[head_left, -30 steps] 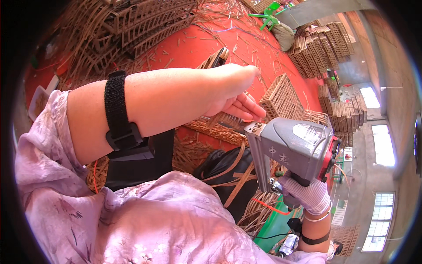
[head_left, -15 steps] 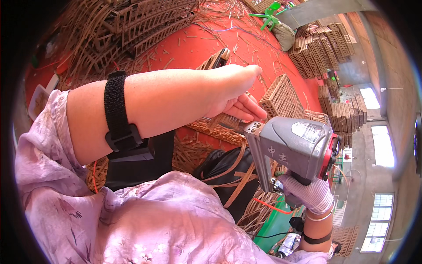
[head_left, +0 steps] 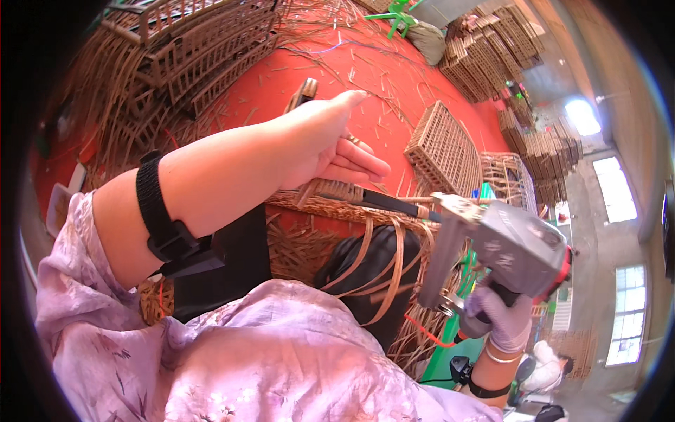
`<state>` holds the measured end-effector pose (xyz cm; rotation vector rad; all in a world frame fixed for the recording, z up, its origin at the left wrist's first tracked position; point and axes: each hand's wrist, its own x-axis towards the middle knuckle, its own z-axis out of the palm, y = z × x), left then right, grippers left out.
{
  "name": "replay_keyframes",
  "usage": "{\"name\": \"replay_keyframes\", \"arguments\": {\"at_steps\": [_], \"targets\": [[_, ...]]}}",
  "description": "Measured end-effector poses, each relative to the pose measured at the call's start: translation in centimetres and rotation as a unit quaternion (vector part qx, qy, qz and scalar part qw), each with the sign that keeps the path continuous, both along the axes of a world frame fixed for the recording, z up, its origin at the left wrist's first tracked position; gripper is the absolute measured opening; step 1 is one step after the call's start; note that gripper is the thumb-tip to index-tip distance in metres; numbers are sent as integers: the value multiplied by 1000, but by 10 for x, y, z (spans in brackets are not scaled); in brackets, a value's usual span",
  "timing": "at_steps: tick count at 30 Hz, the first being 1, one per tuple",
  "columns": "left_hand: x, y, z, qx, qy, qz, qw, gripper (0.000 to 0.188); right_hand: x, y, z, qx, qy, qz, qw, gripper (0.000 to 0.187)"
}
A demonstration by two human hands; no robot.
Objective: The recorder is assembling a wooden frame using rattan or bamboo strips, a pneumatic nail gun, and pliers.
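My right hand [head_left: 503, 316], in a pale knit glove, grips the handle of a grey and red pneumatic nail gun [head_left: 517, 246]. An orange hose [head_left: 430, 332] joins the gun near the handle. The gun's metal nose is at the right end of a dark bar [head_left: 394, 202] partly wrapped with brown strips. My left hand [head_left: 336, 153] is bare, palm turned partly up with fingers stretched out, just above the wrapped part of the bar. Whether it touches the bar is hidden. Below runs a braided woven edge [head_left: 316, 206], with loose strips [head_left: 397, 271] hanging over my dark-clad knee.
Openwork woven baskets [head_left: 204, 60] are piled at the far left, and another basket [head_left: 444, 148] sits on the red floor [head_left: 373, 70] among scattered strip offcuts. More baskets [head_left: 492, 49] stand stacked far right. A green stool [head_left: 399, 17] is at the back. Another person [head_left: 545, 369] is at lower right.
The nail gun and my right hand have shifted right and slightly down. My left hand has moved left, baring the wrapped bar. The whole view has turned a little.
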<state>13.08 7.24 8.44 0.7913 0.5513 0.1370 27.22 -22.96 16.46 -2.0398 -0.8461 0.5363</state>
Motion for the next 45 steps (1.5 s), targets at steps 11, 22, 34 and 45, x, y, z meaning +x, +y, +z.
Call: {"name": "replay_keyframes", "arguments": {"at_steps": [11, 22, 34, 45], "targets": [[-3, 3, -5, 66, -48, -25, 996, 74, 85, -233, -100, 275, 256, -353, 857, 34], [-9, -13, -9, 195, -2, 29, 980, 39, 82, -336, -218, 452, 307, -508, 665, 31], [-38, -59, -15, 302, -7, 113, 947, 39, 171, -423, -225, -273, -25, -620, 735, 73], [-50, -81, -34, 296, -72, 121, 945, 38, 169, -234, -162, -349, -336, -357, 798, 69]]}}
